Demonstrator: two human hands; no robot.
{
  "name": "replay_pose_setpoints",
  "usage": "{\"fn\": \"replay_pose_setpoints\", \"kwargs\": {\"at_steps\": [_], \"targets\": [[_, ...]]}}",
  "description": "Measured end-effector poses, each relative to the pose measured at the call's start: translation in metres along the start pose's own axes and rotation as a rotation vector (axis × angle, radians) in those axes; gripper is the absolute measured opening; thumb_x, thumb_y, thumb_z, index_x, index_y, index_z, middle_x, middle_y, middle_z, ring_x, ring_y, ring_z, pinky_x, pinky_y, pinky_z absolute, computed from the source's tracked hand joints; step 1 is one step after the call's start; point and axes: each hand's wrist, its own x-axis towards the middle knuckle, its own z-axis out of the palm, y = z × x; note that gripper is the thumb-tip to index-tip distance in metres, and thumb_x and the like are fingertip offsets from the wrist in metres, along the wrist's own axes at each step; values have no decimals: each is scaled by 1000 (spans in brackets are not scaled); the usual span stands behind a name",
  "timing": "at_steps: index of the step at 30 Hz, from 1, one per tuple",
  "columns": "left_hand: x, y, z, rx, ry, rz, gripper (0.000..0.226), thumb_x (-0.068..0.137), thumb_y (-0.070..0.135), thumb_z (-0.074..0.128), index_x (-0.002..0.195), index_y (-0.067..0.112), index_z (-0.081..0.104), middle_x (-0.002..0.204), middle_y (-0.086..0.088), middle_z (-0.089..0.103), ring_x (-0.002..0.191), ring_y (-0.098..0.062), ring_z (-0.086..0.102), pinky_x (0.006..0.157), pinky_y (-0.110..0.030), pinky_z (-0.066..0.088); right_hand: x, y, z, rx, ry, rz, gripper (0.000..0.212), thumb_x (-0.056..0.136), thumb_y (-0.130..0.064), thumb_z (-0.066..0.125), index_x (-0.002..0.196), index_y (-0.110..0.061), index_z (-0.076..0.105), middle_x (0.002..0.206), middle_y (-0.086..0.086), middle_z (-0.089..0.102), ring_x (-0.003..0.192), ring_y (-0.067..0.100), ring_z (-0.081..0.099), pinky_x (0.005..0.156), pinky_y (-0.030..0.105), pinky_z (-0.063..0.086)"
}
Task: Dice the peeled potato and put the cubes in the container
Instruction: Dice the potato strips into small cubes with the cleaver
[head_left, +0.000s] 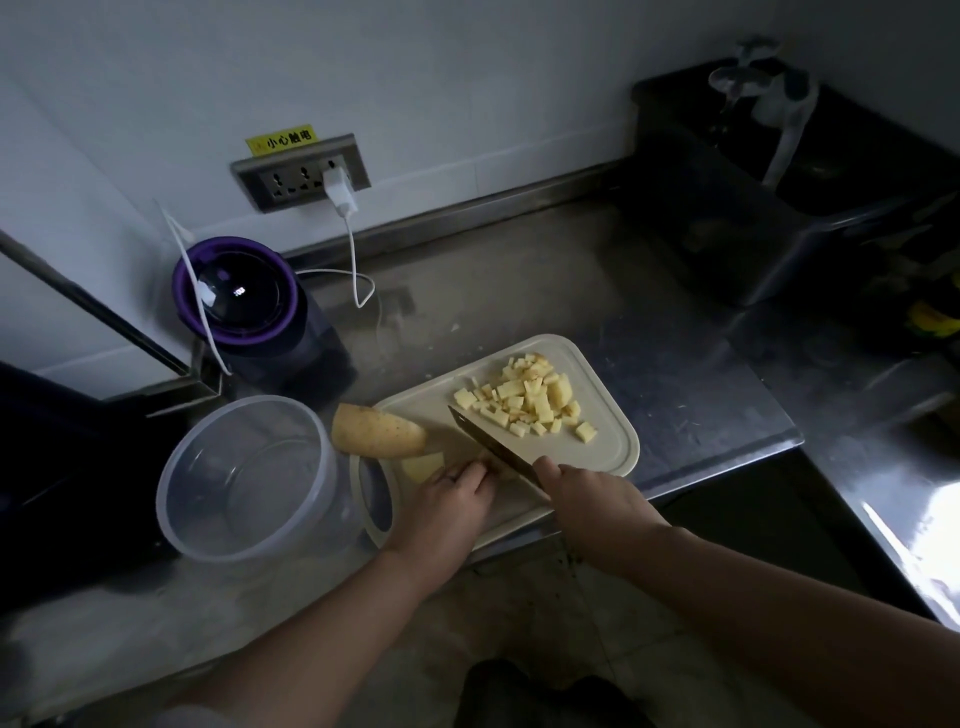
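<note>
A pale cutting board (615, 439) lies near the counter's front edge. A heap of potato cubes (530, 397) sits on its far right part. A large potato piece (376, 431) lies at the board's left end, with a smaller slab (422, 465) just in front of it. My left hand (447, 506) holds a potato piece down on the board, fingers curled over it; that piece is mostly hidden. My right hand (587, 501) grips the handle of a knife (488, 441), whose blade slants down beside my left fingertips. A clear round plastic container (249, 478) stands left of the board with nothing in it.
A purple-rimmed appliance (236, 291) stands behind the container, near a white cable (356, 260) plugged into a wall socket (301, 174). A dark sink with a tap (769, 88) is at the back right. The steel counter (571, 291) drops off just in front of the board.
</note>
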Motion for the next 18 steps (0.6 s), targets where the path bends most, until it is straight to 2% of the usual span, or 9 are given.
{"fn": "replay_pose_setpoints", "kwargs": {"at_steps": [2, 4, 6, 11, 14, 18], "targets": [[-1, 1, -5, -6, 16, 1, 44, 77, 12, 73, 120, 18, 64, 119, 1, 64, 105, -16, 62, 93, -28, 49, -4, -1, 1, 10, 34, -3, 47, 97, -11, 51, 138, -22, 32, 102, 3, 60, 83, 16, 63, 72, 29, 55], [-3, 3, -6, -15, 15, 11, 41, 87, 12, 64, 127, 17, 59, 130, 1, 56, 116, -18, 56, 101, -29, 42, -7, -1, 0, 2, 54, -13, 48, 97, -11, 50, 140, -22, 31, 104, 3, 60, 82, 17, 63, 72, 29, 56], [-4, 3, -4, 2, 51, 11, 37, 92, 14, 57, 129, 17, 57, 134, 0, 50, 119, -18, 53, 102, -28, 41, -9, -2, -1, -12, 65, -20, 46, 98, -11, 50, 139, -21, 32, 102, 3, 60, 81, 16, 63, 72, 29, 56], [-5, 2, -5, 24, 66, 22, 33, 82, 19, 70, 115, 22, 67, 116, 5, 60, 105, -15, 60, 92, -25, 47, -13, -5, -2, -24, 50, -29, 46, 98, -11, 50, 139, -19, 33, 101, 3, 60, 82, 16, 63, 73, 29, 55], [-4, 0, -2, 30, 58, 53, 39, 60, 21, 86, 96, 24, 73, 96, 8, 65, 86, -12, 64, 82, -24, 52, -13, -7, -4, -22, 42, -29, 46, 98, -12, 49, 140, -19, 33, 102, 4, 60, 84, 16, 63, 75, 28, 55], [-3, -1, 1, 31, 64, 50, 39, 53, 20, 88, 90, 24, 74, 87, 7, 66, 75, -12, 64, 75, -25, 54, -13, -8, -2, -30, 32, -27, 45, 98, -12, 50, 139, -18, 33, 102, 4, 60, 84, 17, 63, 77, 32, 57]]}}
